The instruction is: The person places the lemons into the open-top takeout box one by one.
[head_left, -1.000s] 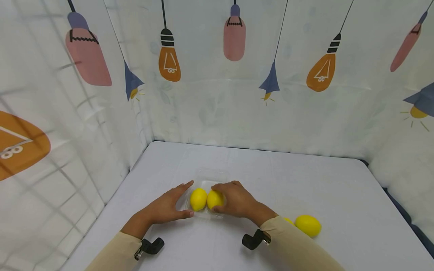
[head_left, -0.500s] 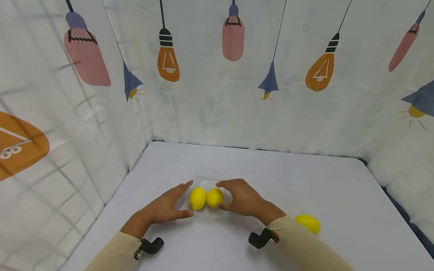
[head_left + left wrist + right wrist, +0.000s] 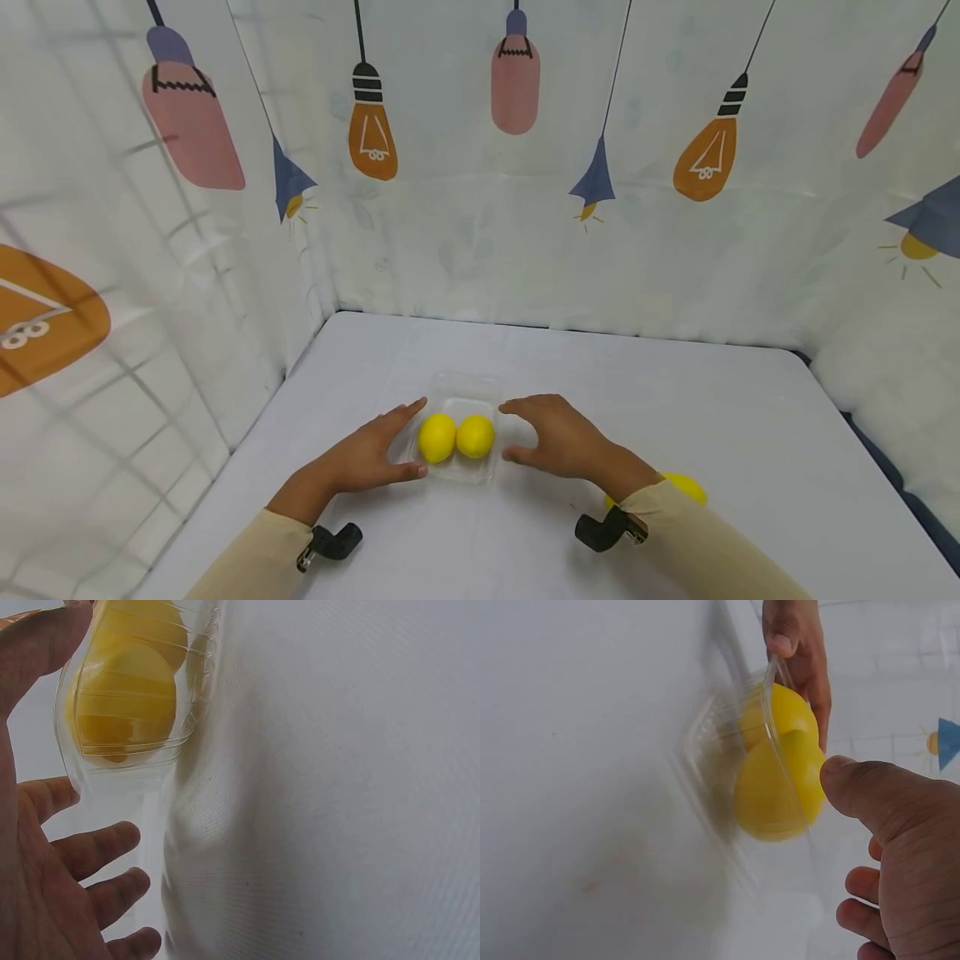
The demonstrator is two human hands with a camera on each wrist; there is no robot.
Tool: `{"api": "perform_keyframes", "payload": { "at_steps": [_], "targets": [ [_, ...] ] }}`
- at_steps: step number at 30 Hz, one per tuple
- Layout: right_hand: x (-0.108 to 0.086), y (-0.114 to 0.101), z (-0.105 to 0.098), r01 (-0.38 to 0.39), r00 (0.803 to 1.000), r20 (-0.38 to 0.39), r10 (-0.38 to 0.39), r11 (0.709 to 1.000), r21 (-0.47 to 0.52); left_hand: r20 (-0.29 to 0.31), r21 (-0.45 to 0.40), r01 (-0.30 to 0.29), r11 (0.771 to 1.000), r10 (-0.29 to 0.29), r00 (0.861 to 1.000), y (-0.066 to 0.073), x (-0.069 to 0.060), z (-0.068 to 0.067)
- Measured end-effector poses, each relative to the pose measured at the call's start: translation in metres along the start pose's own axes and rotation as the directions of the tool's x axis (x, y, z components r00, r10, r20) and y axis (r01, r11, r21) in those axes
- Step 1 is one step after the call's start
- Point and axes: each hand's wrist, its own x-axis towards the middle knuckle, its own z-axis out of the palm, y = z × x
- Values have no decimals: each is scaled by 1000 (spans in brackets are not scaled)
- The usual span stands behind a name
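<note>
white tablecloth (image 3: 720, 408) runs beneath it all, and i see two lemons (image 3: 437, 438) in the clear container (image 3: 468, 476) between the left hand (image 3: 363, 454) and the right hand (image 3: 562, 439), both spread wide, while two more lemons (image 3: 686, 485), partly hidden behind the right sleeve (image 3: 705, 540), seem yet to go in.

Yellow lemons (image 3: 437, 438); clear tray (image 3: 461, 473); beige sleeves (image 3: 708, 546); white curtain (image 3: 480, 250), orange, pink, blue lamp print (image 3: 516, 92).
</note>
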Motion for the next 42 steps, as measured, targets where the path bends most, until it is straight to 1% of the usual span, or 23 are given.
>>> {"api": "perform_keyframes", "payload": {
  "at_steps": [5,13,18,24,29,35,42],
  "targets": [
    [-10,8,-4,-31,1000,-3,31,999,-12,2,-1,-2,1000,2,1000,-1,1,1],
    [-23,19,-13,-77,997,-30,76,997,-17,2,1,-1,1000,1,1000,-1,1,0],
    [-32,24,-18,-112,993,-44,112,994,-8,6,-6,2,1000,-2,1000,-1,1,0],
    [-43,32,-22,-163,986,-41,163,987,17,6,-6,-8,1000,8,1000,-3,1,0],
    [-53,41,-25,-180,982,-45,181,983,40,4,-4,-10,1000,11,1000,-3,1,0],
    [-67,51,-29,-199,979,-31,201,978,68,3,-8,-9,1000,9,1000,-3,0,0],
    [-84,63,-31,-240,970,-19,242,967,87,0,-2,-8,1000,8,1000,-2,0,0]
  ]
}}
